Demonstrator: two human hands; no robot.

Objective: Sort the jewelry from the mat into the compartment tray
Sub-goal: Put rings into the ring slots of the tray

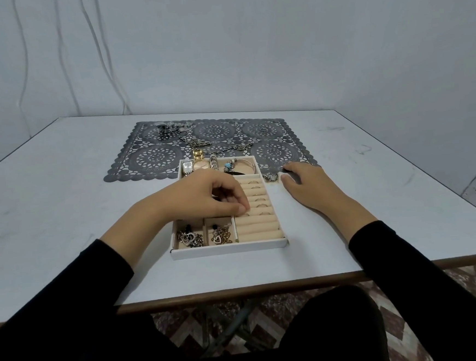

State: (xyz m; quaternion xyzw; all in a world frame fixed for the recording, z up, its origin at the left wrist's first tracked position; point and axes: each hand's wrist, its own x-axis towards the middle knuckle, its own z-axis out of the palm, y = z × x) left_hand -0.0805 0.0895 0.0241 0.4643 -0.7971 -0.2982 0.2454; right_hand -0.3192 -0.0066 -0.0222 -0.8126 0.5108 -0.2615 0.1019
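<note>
**Left hand pinched at the ring rolls, right hand flat beside the tray**

We see a shallow white card tray point(228, 249) lined in soft beige, standing on a smooth pale table point(62, 208) with its far edge overlapping a dark grey mat point(155, 158) cut in lacy round medallions. The tray's right side holds padded ring rolls point(259, 230), plump ridges with thin metal rings point(256, 198) tucked into the grooves of the farther rows. Two small square compartments at the near left hold tangled link chains point(190, 238). At the far end lie a round gold watch point(201, 163), a silver watch point(187, 167) and a slim bangle point(241, 163).

The left hand point(212, 195) hangs over the tray's middle, fingers curled and tips drawn together right at a groove of the rolls. We cannot tell whether a ring sits between them.

The right hand point(308, 186) lies flat on the table just right of the tray, fingers relaxed, tips touching the mat's scalloped edge.

More metal chains point(196, 142) sprawl across the mat, well beyond both hands.
</note>
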